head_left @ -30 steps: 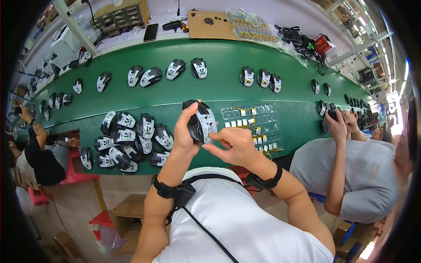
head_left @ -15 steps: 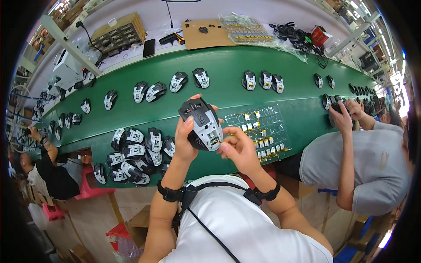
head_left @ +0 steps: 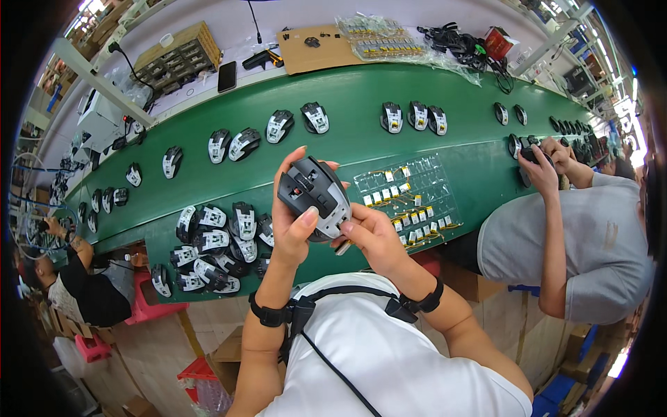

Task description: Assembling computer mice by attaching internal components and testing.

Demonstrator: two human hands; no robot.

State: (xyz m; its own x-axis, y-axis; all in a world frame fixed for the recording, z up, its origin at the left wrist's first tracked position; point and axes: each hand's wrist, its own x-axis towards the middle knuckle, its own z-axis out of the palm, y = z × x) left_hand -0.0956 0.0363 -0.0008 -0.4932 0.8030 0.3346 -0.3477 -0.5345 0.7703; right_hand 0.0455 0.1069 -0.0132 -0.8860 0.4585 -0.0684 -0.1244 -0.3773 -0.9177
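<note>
My left hand (head_left: pixel 293 233) grips a black and grey computer mouse (head_left: pixel 314 194), held tilted above the bench with its open end toward me. The fingers of my right hand (head_left: pixel 375 236) are pinched together at the mouse's lower end. Below those fingertips hangs a small flat silvery piece that looks like a battery (head_left: pixel 342 247); its lead is hidden by the fingers. Just right of my hands lies a clear plastic tray (head_left: pixel 439 182) with several small white-labelled batteries (head_left: pixel 394 191) and thin wires. Left of my hands is a pile of similar mice (head_left: pixel 212 240).
More mice (head_left: pixel 280 126) stand spaced along the green bench (head_left: pixel 347 90). At the back are cardboard (head_left: pixel 316 59), a phone (head_left: pixel 227 76), an electric screwdriver (head_left: pixel 262 59), a drawer box (head_left: pixel 177 59) and bagged batteries (head_left: pixel 385 42). A co-worker in grey (head_left: pixel 563 243) sits close on my right, another person far left.
The mouse has turned and dipped slightly in my left hand, whose thumb has moved lower. My right fingers have closed in against its lower end, and the silvery piece now shows beneath them.
</note>
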